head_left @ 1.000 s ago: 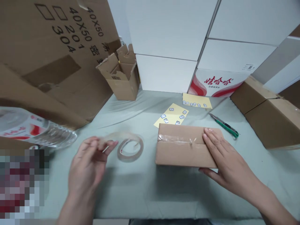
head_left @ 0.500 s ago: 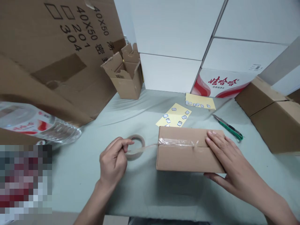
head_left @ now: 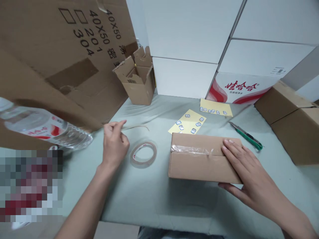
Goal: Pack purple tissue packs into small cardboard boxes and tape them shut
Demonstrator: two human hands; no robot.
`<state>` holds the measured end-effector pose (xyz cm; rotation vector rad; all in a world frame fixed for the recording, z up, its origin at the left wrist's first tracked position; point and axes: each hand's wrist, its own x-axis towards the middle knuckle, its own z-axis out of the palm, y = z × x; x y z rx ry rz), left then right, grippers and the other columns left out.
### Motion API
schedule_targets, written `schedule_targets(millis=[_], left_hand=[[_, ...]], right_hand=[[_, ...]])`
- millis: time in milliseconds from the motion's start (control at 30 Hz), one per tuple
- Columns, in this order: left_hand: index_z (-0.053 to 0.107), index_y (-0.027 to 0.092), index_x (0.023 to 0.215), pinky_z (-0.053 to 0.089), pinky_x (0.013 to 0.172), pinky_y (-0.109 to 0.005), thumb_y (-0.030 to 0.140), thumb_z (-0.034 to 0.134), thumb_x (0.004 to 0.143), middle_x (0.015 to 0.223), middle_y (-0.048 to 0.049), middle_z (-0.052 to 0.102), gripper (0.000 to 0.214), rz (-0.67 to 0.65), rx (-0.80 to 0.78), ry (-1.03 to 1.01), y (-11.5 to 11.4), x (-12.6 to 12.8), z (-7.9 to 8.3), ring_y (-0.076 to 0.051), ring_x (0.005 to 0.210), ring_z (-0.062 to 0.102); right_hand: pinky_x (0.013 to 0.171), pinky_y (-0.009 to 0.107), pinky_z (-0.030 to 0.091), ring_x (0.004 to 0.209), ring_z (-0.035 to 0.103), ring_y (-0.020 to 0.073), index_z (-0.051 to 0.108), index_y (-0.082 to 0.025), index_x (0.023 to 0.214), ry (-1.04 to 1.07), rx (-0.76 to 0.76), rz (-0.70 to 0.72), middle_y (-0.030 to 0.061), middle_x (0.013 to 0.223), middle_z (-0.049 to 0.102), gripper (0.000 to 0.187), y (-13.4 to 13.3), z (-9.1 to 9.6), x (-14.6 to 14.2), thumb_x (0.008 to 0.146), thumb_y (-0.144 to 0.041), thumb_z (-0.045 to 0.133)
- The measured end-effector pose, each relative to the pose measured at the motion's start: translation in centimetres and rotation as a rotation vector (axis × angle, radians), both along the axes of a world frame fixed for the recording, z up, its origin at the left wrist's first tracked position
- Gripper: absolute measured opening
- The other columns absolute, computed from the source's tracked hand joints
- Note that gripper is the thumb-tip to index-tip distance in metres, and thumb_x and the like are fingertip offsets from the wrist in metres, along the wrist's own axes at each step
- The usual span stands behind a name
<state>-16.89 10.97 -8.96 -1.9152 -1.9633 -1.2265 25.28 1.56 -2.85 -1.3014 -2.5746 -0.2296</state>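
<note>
A closed cardboard box (head_left: 196, 166) lies in front of me with clear tape (head_left: 191, 149) along its top seam. My right hand (head_left: 245, 169) grips its right end, fingers along the top and thumb at the near side. Left of the box, my left hand (head_left: 114, 141) is raised in a pinch. From its fingertips a thin, pale brown strip (head_left: 138, 126) trails to the right; it looks like torn tape. A roll of clear tape (head_left: 144, 154) lies flat on the cloth between my left hand and the box.
Behind the box lie two yellow sheets (head_left: 190, 121) with small stickers. A green utility knife (head_left: 245, 135) is to the right, blade out. A water bottle (head_left: 47, 127), a small open carton (head_left: 139, 89), a brown box (head_left: 294, 129) and white cartons (head_left: 184, 76) stand around.
My left hand has moved left and away from me, pulling the thin strip off the box's left end and clear of the tape roll. My right hand stays on the box.
</note>
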Motion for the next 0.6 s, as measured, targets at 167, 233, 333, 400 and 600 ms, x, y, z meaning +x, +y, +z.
schedule_targets(millis=[167,233,333,400,600], left_hand=[[0.073,0.016,0.105,0.052,0.1,-0.048,0.012,0.044,0.085,0.113,-0.0143,0.07,0.036,-0.137,-0.153,0.108,2.2,1.5,-2.3,-0.031,0.111,0.065],[0.075,0.015,0.101,0.046,0.11,-0.052,0.01,0.045,0.083,0.113,-0.0143,0.072,0.035,-0.172,-0.205,0.13,3.6,1.7,-3.1,-0.033,0.123,0.061],[0.075,0.015,0.093,0.037,0.117,-0.055,0.01,0.05,0.089,0.109,-0.0117,0.074,0.026,-0.204,-0.272,0.134,5.7,1.4,-4.1,-0.03,0.124,0.061],[0.073,0.015,0.095,0.039,0.115,-0.056,0.02,0.058,0.095,0.107,-0.0084,0.074,0.016,-0.216,-0.303,0.121,6.7,1.3,-4.5,-0.026,0.117,0.065],[0.059,0.018,0.13,0.05,0.106,-0.053,0.034,0.062,0.098,0.141,-0.0122,0.057,0.036,-0.172,-0.265,0.009,6.2,1.5,-5.0,-0.028,0.125,0.059]], right_hand=[[0.12,0.053,0.028,0.152,0.029,0.0312,0.021,-0.011,0.161,0.007,-0.004,-0.003,0.0165,0.165,0.031,0.079,-0.2,0.0,0.0,0.097,-0.043,0.054],[0.12,0.055,0.028,0.152,0.029,0.032,0.019,-0.012,0.162,0.013,-0.006,-0.007,0.0161,0.165,0.03,0.08,-0.2,0.0,0.0,0.097,-0.042,0.054],[0.119,0.056,0.029,0.152,0.031,0.033,0.017,-0.014,0.163,0.028,-0.005,-0.005,0.0157,0.165,0.032,0.08,-0.2,0.0,-0.1,0.098,-0.043,0.053],[0.119,0.057,0.03,0.151,0.032,0.0333,0.016,-0.015,0.163,0.035,-0.008,-0.003,0.0154,0.164,0.033,0.08,-0.2,0.0,-0.1,0.098,-0.043,0.053],[0.117,0.059,0.033,0.15,0.033,0.0354,0.016,-0.016,0.163,0.036,-0.014,-0.013,0.0167,0.164,0.033,0.081,-0.2,-0.1,0.0,0.098,-0.047,0.053]])
